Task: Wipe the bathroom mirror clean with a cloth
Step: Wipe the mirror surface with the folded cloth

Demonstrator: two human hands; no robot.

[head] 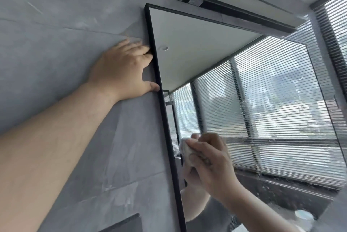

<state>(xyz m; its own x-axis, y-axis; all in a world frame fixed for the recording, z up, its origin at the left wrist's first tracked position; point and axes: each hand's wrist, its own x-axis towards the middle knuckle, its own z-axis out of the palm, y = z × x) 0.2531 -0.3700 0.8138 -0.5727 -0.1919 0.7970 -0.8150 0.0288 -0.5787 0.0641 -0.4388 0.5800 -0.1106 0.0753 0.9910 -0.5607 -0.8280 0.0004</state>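
The grey tiled wall is taking up the left of the view and is carrying the mirror, which is hanging upright in a thin black frame. The glass is reflecting a ceiling and slatted blinds. Hazy smears are showing across its middle and right, so the wiping is judged unfinished. A long black lamp is sitting on the wall just above the top edge of the frame.

The left hand is lying flat on the wall beside the mirror, fingers extended and gripping nothing, with fingertips and thumb touching the outer edge of the frame. It is probably bracing the person during the upward reach.

The right hand is pressing against the lower left of the glass, near the frame, its fingers curling round a bunched pale cloth. The cloth is touching the glass and is wadded, in my judgement, to give a firm pad for rubbing.

A small sticker on the lamp is too blurred to read; no other writing or brand is showing.
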